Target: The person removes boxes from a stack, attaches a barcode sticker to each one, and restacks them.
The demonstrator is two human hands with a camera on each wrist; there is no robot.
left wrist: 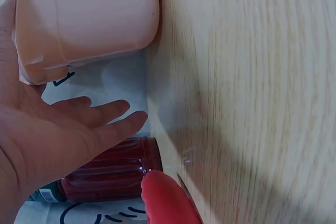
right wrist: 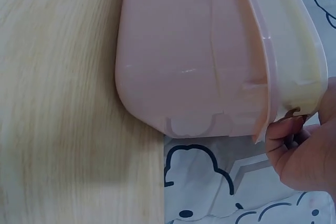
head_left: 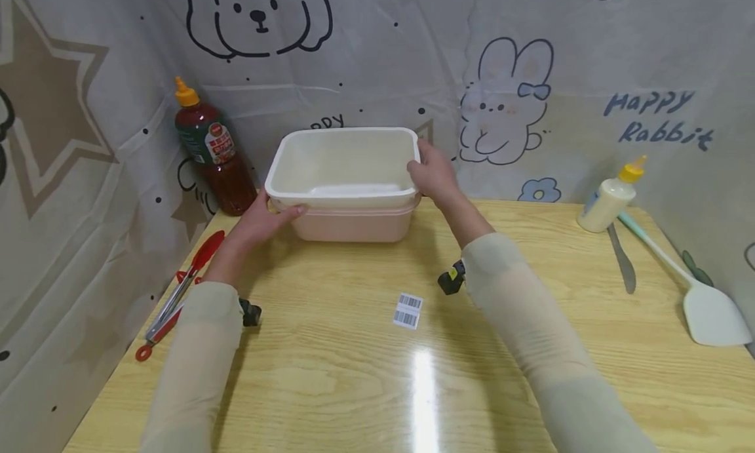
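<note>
A white plastic bin (head_left: 348, 161) sits nested inside a pink plastic bin (head_left: 354, 225) at the back of the table. My right hand (head_left: 433, 171) grips the white bin's right rim, thumb over the top; in the right wrist view its fingers curl under that rim. At the left front corner, my left hand (head_left: 256, 220) has its thumb along the rims. The left wrist view shows this hand's other fingers (left wrist: 113, 114) straight and spread, apart from the pink wall, close to the sauce bottle (left wrist: 110, 174).
Red-tipped tongs (head_left: 183, 295) lie along the left edge below the red sauce bottle (head_left: 221, 171). A barcode label (head_left: 408, 311) is on the table. At the right are a yellow-capped squeeze bottle (head_left: 609, 200), a knife (head_left: 622, 259) and a white spatula (head_left: 714, 314). Printed cloth hangs behind.
</note>
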